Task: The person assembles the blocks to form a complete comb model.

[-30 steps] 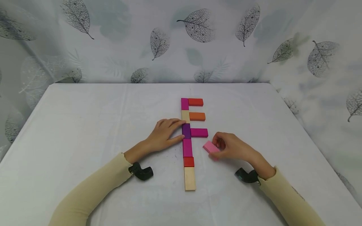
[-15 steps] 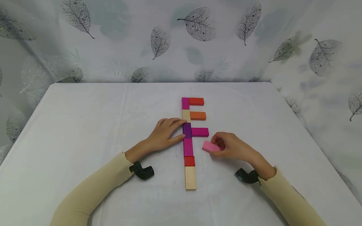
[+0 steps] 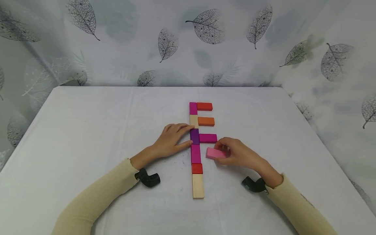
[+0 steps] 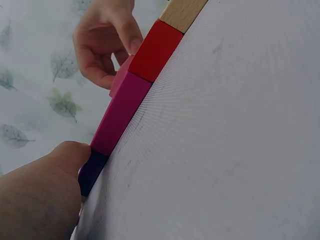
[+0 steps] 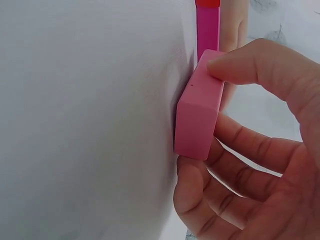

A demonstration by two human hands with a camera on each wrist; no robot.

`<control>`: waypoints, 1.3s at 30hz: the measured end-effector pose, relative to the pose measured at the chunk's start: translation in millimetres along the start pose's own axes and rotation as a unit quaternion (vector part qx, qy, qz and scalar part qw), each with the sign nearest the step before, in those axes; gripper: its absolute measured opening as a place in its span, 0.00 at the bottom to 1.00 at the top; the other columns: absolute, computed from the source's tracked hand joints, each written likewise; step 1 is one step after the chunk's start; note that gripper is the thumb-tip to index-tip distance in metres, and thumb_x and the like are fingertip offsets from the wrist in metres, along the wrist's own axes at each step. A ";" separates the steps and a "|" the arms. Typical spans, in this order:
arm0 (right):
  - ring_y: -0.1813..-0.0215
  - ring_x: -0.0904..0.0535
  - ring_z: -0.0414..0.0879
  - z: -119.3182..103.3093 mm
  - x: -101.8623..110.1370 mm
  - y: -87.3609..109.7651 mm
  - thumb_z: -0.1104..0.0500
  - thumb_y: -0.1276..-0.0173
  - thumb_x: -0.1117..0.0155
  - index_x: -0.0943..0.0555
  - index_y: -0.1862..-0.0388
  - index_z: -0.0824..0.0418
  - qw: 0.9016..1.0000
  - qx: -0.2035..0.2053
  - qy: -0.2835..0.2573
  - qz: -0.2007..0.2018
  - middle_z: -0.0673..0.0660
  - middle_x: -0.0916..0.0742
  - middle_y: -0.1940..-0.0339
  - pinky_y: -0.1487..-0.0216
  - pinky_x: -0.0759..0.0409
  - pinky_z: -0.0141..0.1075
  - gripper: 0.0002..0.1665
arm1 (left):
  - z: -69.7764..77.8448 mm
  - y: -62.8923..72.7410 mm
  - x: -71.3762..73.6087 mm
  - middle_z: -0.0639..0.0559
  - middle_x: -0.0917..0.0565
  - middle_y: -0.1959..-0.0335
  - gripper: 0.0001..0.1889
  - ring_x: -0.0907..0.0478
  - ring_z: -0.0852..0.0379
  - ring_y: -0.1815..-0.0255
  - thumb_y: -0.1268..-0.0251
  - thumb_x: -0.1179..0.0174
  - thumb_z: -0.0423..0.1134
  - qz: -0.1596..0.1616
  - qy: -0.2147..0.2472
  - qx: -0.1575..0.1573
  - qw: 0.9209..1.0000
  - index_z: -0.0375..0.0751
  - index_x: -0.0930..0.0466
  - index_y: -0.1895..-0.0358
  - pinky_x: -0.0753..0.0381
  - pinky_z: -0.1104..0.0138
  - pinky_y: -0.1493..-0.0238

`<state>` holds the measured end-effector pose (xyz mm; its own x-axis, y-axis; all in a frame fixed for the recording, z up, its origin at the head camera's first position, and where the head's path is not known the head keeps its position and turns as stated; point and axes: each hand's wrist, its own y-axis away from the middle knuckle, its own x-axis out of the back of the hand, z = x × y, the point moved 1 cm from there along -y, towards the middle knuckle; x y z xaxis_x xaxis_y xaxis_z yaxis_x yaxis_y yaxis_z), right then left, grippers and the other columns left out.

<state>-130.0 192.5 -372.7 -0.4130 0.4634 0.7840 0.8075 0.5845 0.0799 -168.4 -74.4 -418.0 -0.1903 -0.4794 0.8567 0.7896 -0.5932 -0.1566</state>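
Pinched between the thumb and fingers of my right hand [image 3: 240, 154] is a light pink block [image 3: 213, 153], just right of the block column. The right wrist view shows the thumb on one side of the pink block [image 5: 197, 120] and fingertips on the opposite side. My left hand [image 3: 170, 140] rests with index finger and thumb extended against the column's left side, at the purple block [image 3: 195, 136]. Below that come a magenta block [image 3: 195, 154], a red block [image 3: 197, 168] and a plain wood block [image 3: 198, 186]. Another magenta block [image 3: 208, 138] juts rightward from the purple one.
Higher up the column are a plain wood block [image 3: 194, 120] and a magenta block [image 3: 193, 108]. An orange block [image 3: 206, 121] and a red block [image 3: 204, 106] extend right from them. White cloth covers the table [image 3: 102, 114]; a leaf-patterned curtain [image 3: 117, 42] hangs behind.
My right hand has shifted slightly left with the pink block, which has turned from slanted to nearly level with the side blocks. My left hand stays in place.
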 end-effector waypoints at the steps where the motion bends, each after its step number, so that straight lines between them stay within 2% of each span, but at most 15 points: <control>1: 0.62 0.26 0.44 -0.6 -0.3 -0.7 0.60 0.46 0.25 0.21 0.56 0.62 1.000 0.002 0.002 -0.002 0.50 0.19 0.64 0.64 0.22 0.31 0.20 | -0.1 -0.1 0.0 0.46 0.32 0.30 0.32 0.38 0.49 0.30 0.30 0.45 0.53 0.000 0.001 0.000 1.000 0.49 0.37 0.26 0.49 0.47 0.29; 19: 0.59 0.26 0.45 -10.2 -7.1 -10.2 0.62 0.44 0.26 0.20 0.56 0.61 0.999 0.038 0.021 -0.004 0.52 0.19 0.62 0.60 0.23 0.34 0.18 | 2.2 -1.2 2.1 0.47 0.32 0.31 0.31 0.38 0.49 0.30 0.30 0.45 0.53 0.009 0.001 -0.003 1.000 0.50 0.37 0.26 0.49 0.47 0.29; 39: 0.57 0.26 0.44 -13.3 -9.2 -11.6 0.59 0.44 0.25 0.20 0.54 0.59 0.999 0.016 0.026 -0.016 0.49 0.19 0.61 0.58 0.22 0.35 0.19 | 0.3 0.1 1.4 0.47 0.33 0.30 0.32 0.39 0.49 0.30 0.30 0.46 0.54 0.001 0.007 0.001 1.000 0.51 0.37 0.26 0.50 0.47 0.29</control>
<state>-129.9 172.5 -372.7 -0.4148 0.4094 0.8126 0.7803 0.6194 0.0862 -168.5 -74.9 -416.7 -0.1966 -0.4894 0.8496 0.7917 -0.5904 -0.1569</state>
